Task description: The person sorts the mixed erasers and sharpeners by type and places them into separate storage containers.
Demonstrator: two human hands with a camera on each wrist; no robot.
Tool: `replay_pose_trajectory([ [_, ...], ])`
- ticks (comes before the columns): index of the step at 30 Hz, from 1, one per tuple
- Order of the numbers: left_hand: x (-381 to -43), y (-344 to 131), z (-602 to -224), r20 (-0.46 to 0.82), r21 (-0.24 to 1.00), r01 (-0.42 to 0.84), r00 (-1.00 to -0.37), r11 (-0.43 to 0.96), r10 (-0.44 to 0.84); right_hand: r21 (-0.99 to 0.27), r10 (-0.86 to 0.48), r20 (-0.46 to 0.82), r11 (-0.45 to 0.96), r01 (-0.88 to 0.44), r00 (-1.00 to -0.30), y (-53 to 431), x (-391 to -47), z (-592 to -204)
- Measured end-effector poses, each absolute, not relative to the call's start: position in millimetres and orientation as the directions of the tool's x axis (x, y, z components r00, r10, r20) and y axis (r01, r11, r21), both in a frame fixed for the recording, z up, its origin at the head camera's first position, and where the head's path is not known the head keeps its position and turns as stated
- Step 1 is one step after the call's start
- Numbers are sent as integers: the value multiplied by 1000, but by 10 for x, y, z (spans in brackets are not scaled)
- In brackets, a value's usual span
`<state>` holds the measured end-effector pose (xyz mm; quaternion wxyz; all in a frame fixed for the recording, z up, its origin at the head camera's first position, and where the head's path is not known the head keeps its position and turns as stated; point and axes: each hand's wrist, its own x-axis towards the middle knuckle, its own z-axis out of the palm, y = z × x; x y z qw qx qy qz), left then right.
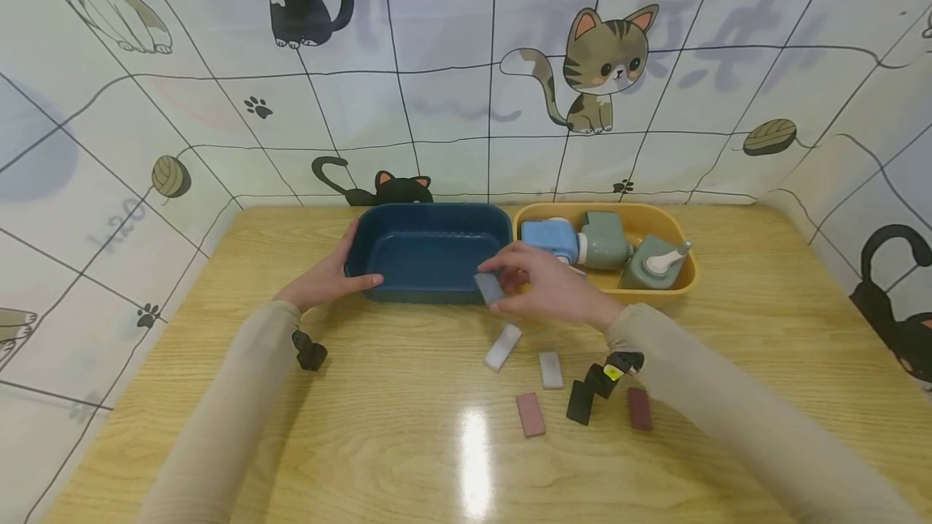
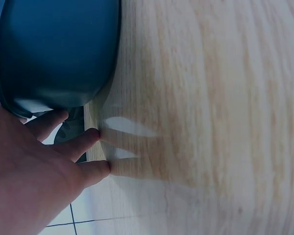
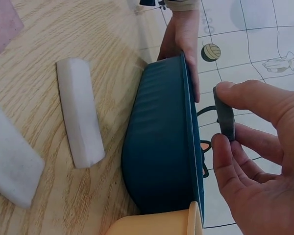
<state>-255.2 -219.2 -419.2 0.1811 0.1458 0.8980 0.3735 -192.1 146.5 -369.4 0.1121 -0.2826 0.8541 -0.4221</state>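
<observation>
A: Why is the grey block [image 1: 489, 288] held near its ends?
B: Fingers [image 3: 223, 157] of the right hand [image 1: 551, 285] pinch it so, near the front right corner of the blue tub [image 1: 429, 253], maybe to keep its faces free.
A: And the left hand [image 1: 328, 275]?
B: Straight, spread fingers touch the tub's end, perhaps for steadying.

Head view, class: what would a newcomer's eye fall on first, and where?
Probably the dark blue bin, at the far side of the table, with the left hand touching its left end. To the bin's right, a yellow bin holds bottles. The right hand also draws notice, pinching a small grey block near the blue bin's front right corner.
</observation>
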Motion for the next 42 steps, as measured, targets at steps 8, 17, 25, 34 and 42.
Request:
replay_pose_trajectory([
  [8, -2567, -2199, -4216, -212, 723, 128, -894, 679, 395, -808, -585, 14, 471, -354, -811, 1421, -1998, -3700],
  [17, -2562, -2193, -4192, -219, 729, 121, -891, 674, 397, -815, -592, -25, 479, -327, -805, 1362, -2134, -3702],
  [25, -2564, -2201, -4210, -215, 721, 125, -895, 681, 392, -839, -572, -61, 473, -268, -818, 1294, -2289, -3675],
  [34, -2569, -2197, -4217, -220, 729, 119, -891, 674, 396, -810, -563, -135, 537, -237, -815, 1211, -2402, -3628],
  [42, -2401, -2073, -3938, -242, 739, 100, -884, 667, 401, -793, -600, -201, 564, -231, -774, 1188, -2513, -3564],
])
